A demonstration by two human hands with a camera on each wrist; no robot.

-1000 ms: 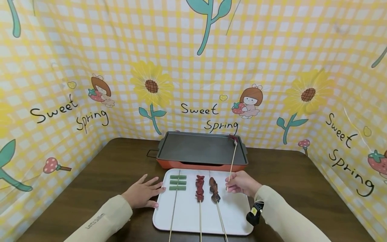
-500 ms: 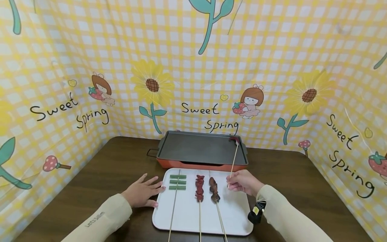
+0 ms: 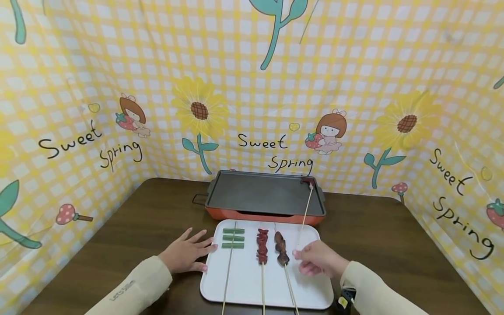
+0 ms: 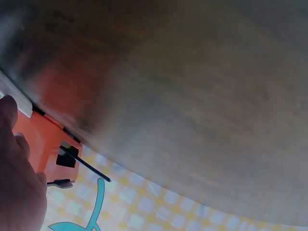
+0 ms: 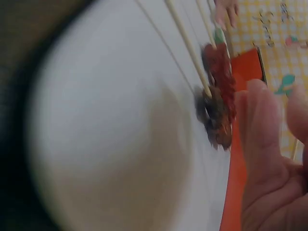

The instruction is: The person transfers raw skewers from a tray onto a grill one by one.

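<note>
A skewer of dark red food (image 3: 308, 180) lies at the right end of the grill plate, its thin stick (image 3: 305, 214) sloping toward me over the tray. My right hand (image 3: 319, 259) is just below the stick's near end, and its fingers are parted in the right wrist view. My left hand (image 3: 188, 251) is spread on the table, fingertips at the left rim of the white tray (image 3: 244, 286). On the tray lie a skewer of green pieces (image 3: 233, 238), one of red meat (image 3: 262, 246) and one of brown meat (image 3: 281, 248).
The orange grill (image 3: 252, 214) with its dark flat plate (image 3: 260, 192) stands behind the tray, a wire handle (image 3: 198, 199) at its left. A yellow checked cloth (image 3: 252, 87) hangs around the back and sides of the brown table (image 3: 161, 210).
My right hand has let go of the dark red skewer's stick and drawn slightly back toward me. The skewer stays on the grill plate; my left hand keeps its place.
</note>
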